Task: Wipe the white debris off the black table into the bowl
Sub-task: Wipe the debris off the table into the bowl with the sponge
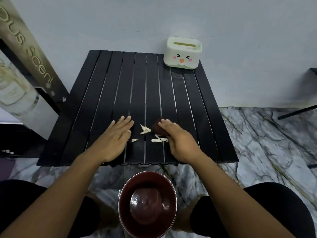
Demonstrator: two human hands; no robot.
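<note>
Several white scraps of debris (pixel 145 130) lie on the black slatted table (pixel 109 93), near its front edge, between my two hands. My left hand (pixel 114 138) rests flat on the table just left of the scraps, fingers spread, holding nothing. My right hand (pixel 178 140) presses a dark brown sponge-like wiper (pixel 157 128) onto the table right of the scraps; more scraps (pixel 158 140) lie against its thumb side. A dark red bowl (pixel 123 200) sits below the table's front edge, between my knees, with nothing white visible inside.
A white tissue box with a cartoon face (pixel 182 53) stands at the table's back right corner. A printed banner (pixel 29 54) leans at the left. The floor (pixel 267 148) is marbled tile. A wall rises behind the table.
</note>
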